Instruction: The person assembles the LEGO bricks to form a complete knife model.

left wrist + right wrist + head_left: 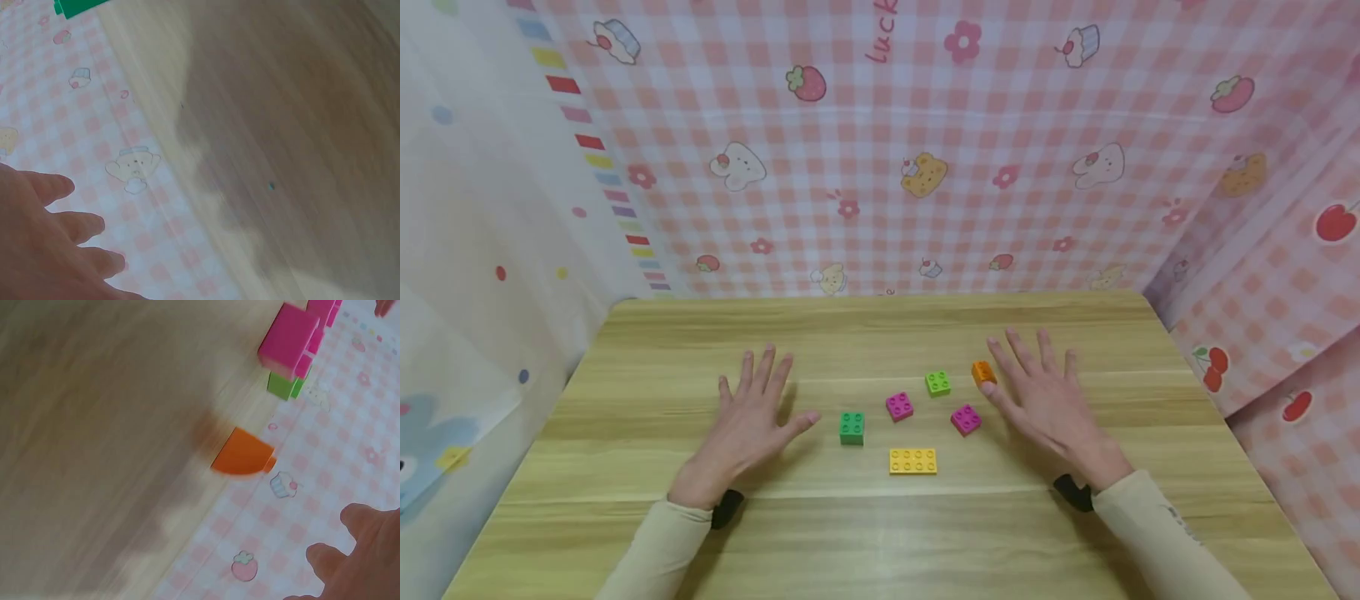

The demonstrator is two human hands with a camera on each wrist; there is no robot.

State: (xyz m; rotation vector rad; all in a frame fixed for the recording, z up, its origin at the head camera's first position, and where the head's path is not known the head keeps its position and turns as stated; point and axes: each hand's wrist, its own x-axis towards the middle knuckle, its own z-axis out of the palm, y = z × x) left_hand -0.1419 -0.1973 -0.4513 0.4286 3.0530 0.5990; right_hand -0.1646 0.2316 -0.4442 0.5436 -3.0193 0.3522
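Note:
My left hand [747,429], fingers spread, is over the left part of the table and holds nothing. Nearest to its thumb stands a green brick [852,428], whose corner shows at the top of the left wrist view. On the right, my right hand [1051,407] is also spread and holds nothing. Its thumb overlaps the edge of an orange brick [982,372] in the head view; touching I cannot tell. Between the hands lie two magenta bricks, one left [899,407] and one right [966,420], a lime green brick [937,383] and a longer yellow brick [913,462].
The wooden table [865,542] ends at the back against a pink checked cloth [880,225]. Cloth also hangs at both sides. A black band [727,509] sits at the left wrist, another black band [1073,493] at the right.

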